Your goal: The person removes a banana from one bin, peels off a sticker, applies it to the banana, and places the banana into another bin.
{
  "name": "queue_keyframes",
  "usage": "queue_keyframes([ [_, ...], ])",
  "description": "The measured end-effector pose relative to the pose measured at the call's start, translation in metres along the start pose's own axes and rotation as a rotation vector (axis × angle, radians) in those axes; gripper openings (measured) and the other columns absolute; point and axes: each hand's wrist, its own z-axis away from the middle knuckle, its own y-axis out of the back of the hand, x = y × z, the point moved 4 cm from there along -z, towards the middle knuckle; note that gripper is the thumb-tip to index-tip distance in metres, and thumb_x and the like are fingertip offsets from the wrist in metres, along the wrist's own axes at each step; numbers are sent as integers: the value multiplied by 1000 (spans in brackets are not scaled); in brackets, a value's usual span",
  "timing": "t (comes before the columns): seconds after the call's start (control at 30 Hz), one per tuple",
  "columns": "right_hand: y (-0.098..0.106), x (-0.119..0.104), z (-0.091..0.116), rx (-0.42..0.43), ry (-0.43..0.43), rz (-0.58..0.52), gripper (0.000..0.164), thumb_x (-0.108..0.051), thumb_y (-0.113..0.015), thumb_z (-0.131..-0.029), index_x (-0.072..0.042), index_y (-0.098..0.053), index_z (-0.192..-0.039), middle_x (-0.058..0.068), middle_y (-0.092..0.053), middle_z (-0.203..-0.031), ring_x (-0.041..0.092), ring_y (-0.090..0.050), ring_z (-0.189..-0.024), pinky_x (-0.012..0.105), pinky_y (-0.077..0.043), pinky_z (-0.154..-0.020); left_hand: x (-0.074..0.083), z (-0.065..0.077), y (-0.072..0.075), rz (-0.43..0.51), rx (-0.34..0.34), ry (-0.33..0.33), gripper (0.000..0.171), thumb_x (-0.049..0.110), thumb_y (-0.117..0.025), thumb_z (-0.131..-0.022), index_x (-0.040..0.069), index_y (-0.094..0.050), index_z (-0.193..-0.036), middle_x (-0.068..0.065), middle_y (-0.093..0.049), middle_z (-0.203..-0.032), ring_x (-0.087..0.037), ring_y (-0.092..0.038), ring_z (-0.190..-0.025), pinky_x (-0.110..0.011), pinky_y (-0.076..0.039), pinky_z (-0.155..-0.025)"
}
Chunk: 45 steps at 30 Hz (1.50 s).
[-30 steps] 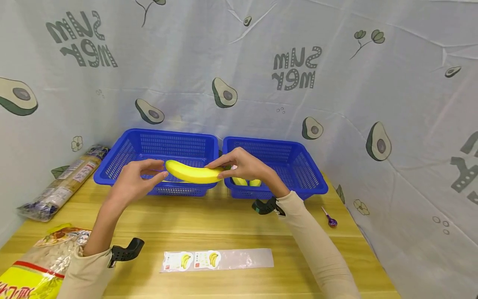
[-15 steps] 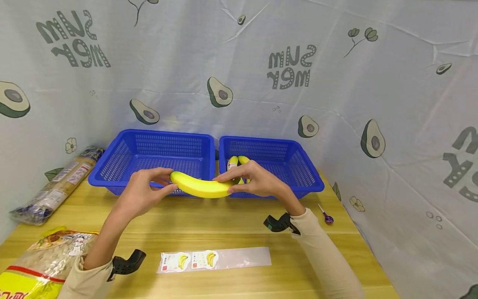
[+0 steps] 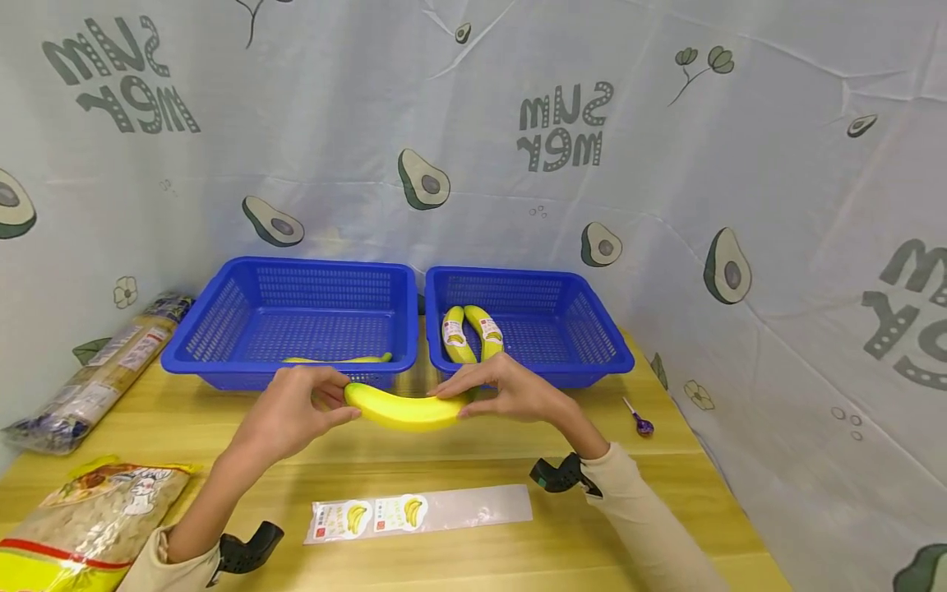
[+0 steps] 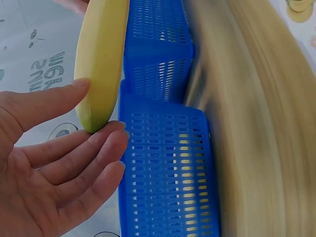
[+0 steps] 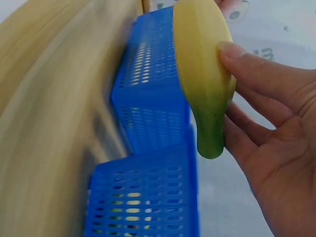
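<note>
A yellow banana (image 3: 405, 410) with green ends is held level in the air between both hands, in front of the baskets. My left hand (image 3: 290, 415) pinches its left tip; the left wrist view shows the thumb on one side and fingertips at the green end (image 4: 94, 121). At the other end my right hand (image 3: 510, 393) grips it near the stem, which points down in the right wrist view (image 5: 211, 140). A strip of banana stickers (image 3: 418, 513) lies on the table below. Two labelled bananas (image 3: 455, 335) lie in the right blue basket (image 3: 592, 370).
In the left blue basket (image 3: 210, 366), yellow fruit shows just above the front rim. A long pack of noodles (image 3: 103, 374) and a printed food bag (image 3: 96, 518) lie at the left. A purple lollipop (image 3: 643, 426) lies at the right of the wooden table (image 3: 592, 559).
Both hands have brought the banana down and toward me, away from the baskets. The left hand has closed in on the tip. The labelled bananas in the right basket have come into view.
</note>
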Motion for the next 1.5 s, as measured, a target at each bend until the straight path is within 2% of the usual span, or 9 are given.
queue_keyframes([
  [0.23, -15, 11, 9, -5, -44, 8, 37, 0, -82, -92, 0, -77, -129, 12, -77, -130, 24, -73, -121, 35, -61, -100, -5, 2, -11, -40, -67, 46, 40, 17, -93, -86, -7, -76, -113, -5, -78, -94, -21, -75, -85, -42, -65, -79],
  [0.4, -29, 21, 14, -17, -45, 4, 37, -2, -83, -92, 1, -77, -128, 13, -77, -129, 26, -73, -121, 35, -61, -101, -11, 2, -20, -17, -139, 96, 44, 16, -94, -85, -9, -75, -115, -6, -79, -93, -20, -76, -84, -41, -66, -78],
  [0.6, -41, 31, 18, -28, -51, 7, 37, -2, -84, -91, 3, -77, -127, 14, -77, -129, 25, -73, -121, 32, -61, -100, -20, 0, -33, 22, -188, 58, 36, 9, -95, -81, -9, -76, -106, -7, -78, -88, -19, -75, -80, -39, -66, -75],
  [0.7, -44, 34, 19, -28, -58, 20, 37, -1, -84, -90, 2, -77, -127, 13, -77, -128, 23, -74, -121, 31, -60, -100, -25, -1, -37, 37, -198, 46, 32, 7, -95, -80, -7, -76, -102, -7, -78, -87, -19, -75, -79, -37, -65, -73],
  [0.93, -47, 43, 19, -32, -78, 6, 39, 0, -86, -88, 2, -78, -126, 12, -78, -127, 20, -74, -120, 30, -60, -100, -33, -5, -44, 34, -200, 68, 34, 8, -95, -81, -8, -76, -104, -5, -77, -86, -18, -74, -79, -38, -65, -74],
  [1.07, -46, 48, 20, -23, -95, 6, 39, 0, -87, -87, 1, -78, -125, 11, -78, -126, 20, -74, -119, 30, -60, -101, -34, -8, -48, 18, -194, 60, 34, 9, -95, -81, -7, -76, -104, -3, -77, -85, -16, -73, -78, -38, -65, -74],
  [1.27, -46, 53, 23, -11, -165, -9, 39, -1, -87, -88, -1, -79, -126, 8, -79, -126, 19, -74, -120, 29, -58, -103, -35, -11, -53, 16, -189, 61, 33, 8, -95, -81, -6, -76, -103, -2, -76, -83, -14, -72, -77, -36, -64, -74],
  [1.5, -47, 58, 27, -5, -186, -35, 38, -2, -87, -89, 0, -79, -126, 9, -79, -125, 20, -74, -119, 30, -59, -101, -36, -12, -59, 8, -192, 63, 34, 10, -96, -80, -5, -76, -104, 1, -75, -79, -11, -70, -74, -34, -63, -72],
])
